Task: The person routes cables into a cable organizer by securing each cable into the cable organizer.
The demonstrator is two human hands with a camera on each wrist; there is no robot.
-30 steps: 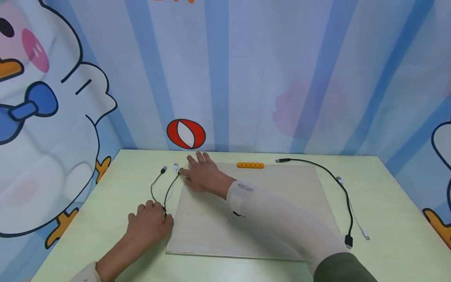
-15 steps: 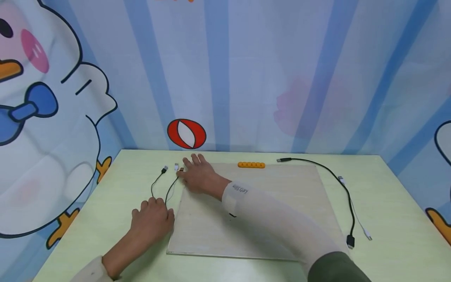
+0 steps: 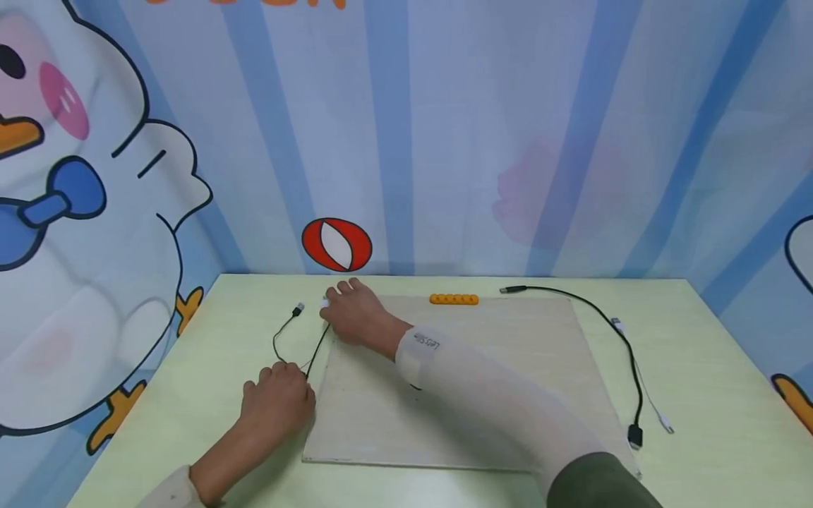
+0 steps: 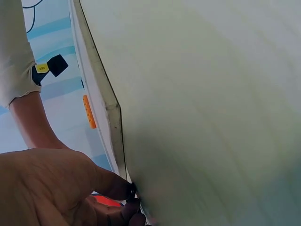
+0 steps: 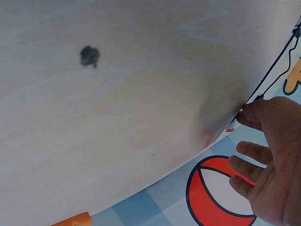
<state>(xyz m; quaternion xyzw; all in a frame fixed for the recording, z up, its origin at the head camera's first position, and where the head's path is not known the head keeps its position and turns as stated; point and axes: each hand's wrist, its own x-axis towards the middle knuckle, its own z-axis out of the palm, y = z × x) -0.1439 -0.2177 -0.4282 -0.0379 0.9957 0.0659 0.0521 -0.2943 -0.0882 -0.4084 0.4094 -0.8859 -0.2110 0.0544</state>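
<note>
A thin black cable [image 3: 317, 351] runs taut between the two hands along the left edge of a pale board [image 3: 495, 423]. My left hand [image 3: 277, 400] pinches its near part between thumb and fingers, close to the table; black shows at the fingertips [image 4: 130, 190] in the left wrist view. At the board's far left corner, my right hand [image 3: 357, 314] pinches the cable's far end with thumb and index finger, the other fingers spread. A white plug [image 3: 324, 303] peeks out beside it. Farther left lies a black USB plug [image 3: 298, 309] on its own thin cord.
An orange strip of cable clips [image 3: 454, 299] sits at the board's back edge. To the right, a thick black cable [image 3: 603, 317] curves along the board beside a white cable [image 3: 648, 398]. A printed cloth backdrop [image 3: 444, 141] rises behind the table.
My right hand has shifted slightly left and now covers the cable's far plug. The left hand has edged right, and the cable between them has straightened.
</note>
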